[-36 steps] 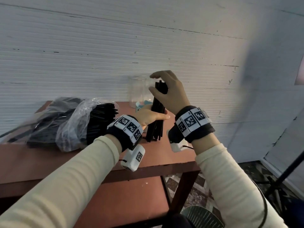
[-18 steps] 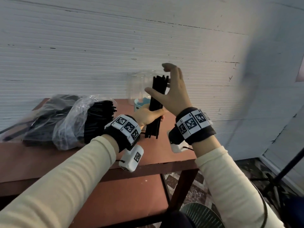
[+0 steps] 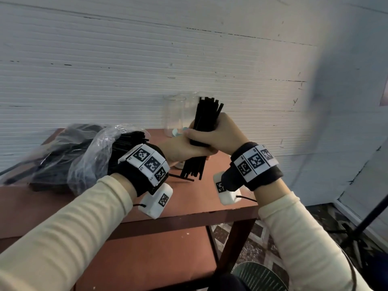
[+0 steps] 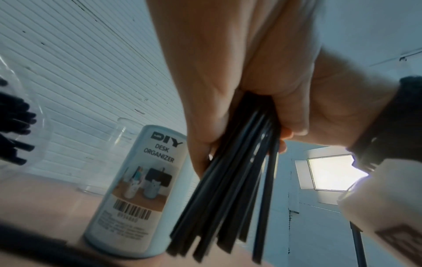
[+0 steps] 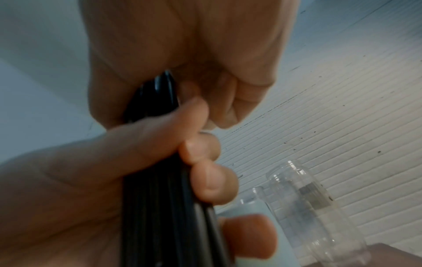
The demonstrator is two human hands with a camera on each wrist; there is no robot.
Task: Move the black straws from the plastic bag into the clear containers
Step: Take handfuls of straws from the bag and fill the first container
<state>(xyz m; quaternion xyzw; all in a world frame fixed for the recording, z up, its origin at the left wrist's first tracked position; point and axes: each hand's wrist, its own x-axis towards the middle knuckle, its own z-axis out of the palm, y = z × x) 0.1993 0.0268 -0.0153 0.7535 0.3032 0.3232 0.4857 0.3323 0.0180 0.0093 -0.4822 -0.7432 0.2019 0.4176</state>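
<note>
hands, left (image 3: 184, 147) and right (image 3: 216, 135), both grip straw bundle (image 3: 204, 118) upright near table edge (image 3: 189, 215).

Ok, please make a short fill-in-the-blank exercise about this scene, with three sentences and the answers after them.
1. Both hands, the left hand and the right hand, grip one bundle of black ____.
2. The plastic bag with more straws lies on the person's ____ side of the table.
3. The label on the light blue can reads "DIY DESK ____".

Missing words: straws; left; ORGANIZER
</note>
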